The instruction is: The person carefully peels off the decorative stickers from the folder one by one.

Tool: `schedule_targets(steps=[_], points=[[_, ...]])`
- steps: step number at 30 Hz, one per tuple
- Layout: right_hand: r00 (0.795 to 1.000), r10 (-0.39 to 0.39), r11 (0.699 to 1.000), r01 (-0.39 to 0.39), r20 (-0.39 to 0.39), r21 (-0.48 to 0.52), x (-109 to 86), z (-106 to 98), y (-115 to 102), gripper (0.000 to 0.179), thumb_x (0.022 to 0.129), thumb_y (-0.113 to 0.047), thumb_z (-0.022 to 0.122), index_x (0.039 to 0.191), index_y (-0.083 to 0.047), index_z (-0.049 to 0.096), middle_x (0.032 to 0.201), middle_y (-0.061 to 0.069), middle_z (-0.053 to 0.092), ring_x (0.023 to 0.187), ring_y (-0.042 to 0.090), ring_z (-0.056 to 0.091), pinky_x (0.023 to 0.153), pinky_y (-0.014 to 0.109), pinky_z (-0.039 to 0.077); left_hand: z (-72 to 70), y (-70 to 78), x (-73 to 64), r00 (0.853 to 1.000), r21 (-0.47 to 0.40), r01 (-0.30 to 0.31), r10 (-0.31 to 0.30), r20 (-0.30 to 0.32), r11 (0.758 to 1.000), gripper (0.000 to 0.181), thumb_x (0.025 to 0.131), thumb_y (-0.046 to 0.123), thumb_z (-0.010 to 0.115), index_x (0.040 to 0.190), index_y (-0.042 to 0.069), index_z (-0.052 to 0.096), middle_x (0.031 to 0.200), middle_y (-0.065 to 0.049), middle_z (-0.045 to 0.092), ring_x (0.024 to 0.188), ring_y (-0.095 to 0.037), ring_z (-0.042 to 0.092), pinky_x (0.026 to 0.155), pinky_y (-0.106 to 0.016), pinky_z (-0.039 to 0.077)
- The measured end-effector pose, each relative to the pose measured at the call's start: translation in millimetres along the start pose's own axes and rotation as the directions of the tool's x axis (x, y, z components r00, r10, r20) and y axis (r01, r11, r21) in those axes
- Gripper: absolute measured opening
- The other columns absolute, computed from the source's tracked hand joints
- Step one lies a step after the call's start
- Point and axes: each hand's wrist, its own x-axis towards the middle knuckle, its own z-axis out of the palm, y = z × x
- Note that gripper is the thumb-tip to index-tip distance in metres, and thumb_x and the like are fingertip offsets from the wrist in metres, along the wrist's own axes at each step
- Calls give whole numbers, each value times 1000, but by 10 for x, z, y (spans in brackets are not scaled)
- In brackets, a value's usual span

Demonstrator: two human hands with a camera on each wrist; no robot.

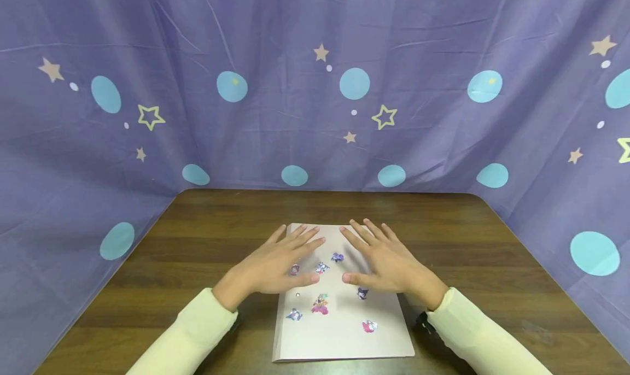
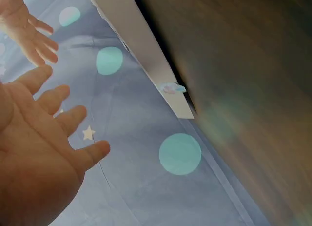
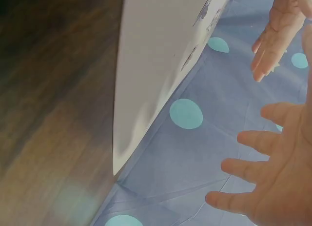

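Wood tbl [image 1: 221,233] is backed by purple curtain [image 1: 295,129]; stickered white folder [image 1: 344,339] is overhung by L hand [image 1: 275,263] & R hand [image 1: 391,263], fingers spread, released.

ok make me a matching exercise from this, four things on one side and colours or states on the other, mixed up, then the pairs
Things:
1. table
2. curtain
3. folder
4. left hand and right hand

Colours or states:
A. white, dotted with small stickers
B. fingers spread, holding nothing
C. brown, with a wood look
D. purplish blue, printed with stars and spots

Pairs: 1-C, 2-D, 3-A, 4-B
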Motion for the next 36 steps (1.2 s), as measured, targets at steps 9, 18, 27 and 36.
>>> schedule_targets(steps=[9, 18, 27, 36], points=[[999, 27, 999, -28, -32, -33, 2, -17, 21, 81, 95, -65, 59, 157, -16, 41, 158, 17, 43, 138, 46, 46, 109, 65, 42, 7, 20, 0, 993, -74, 113, -111, 34, 991, 77, 101, 56, 55, 163, 20, 27, 169, -13, 18, 153, -43, 18, 121, -65, 20], [999, 36, 999, -36, 29, 0, -9, 13, 27, 68, 96, -51, 67, 146, -7, 55, 138, 17, 61, 122, 41, 60, 104, 56, 50, 27, 13, 34, 922, -313, 384, -382, 69, 869, 75, 99, 40, 65, 156, 0, 37, 157, -29, 38, 144, -48, 36, 118, -61, 31], [976, 136, 986, -150, 169, 70, -22, 64, 36, 74, 93, -45, 73, 145, 3, 52, 129, 24, 64, 115, 41, 64, 101, 53, 51, 15, -11, 21, 835, -393, 536, -537, 117, 747, 71, 100, 39, 64, 150, -7, 42, 133, -31, 59, 115, -42, 64, 96, -58, 54], [883, 340, 918, -386, 323, 88, -6, 60, 13, 88, 91, -45, 76, 149, 11, 40, 102, 27, 71, 90, 25, 66, 88, 47, 57, 28, -27, -6, 802, -534, 577, -552, 228, 618, 50, 94, 19, 74, 128, -13, 56, 90, -20, 66, 58, -24, 69, 52, -34, 61]])
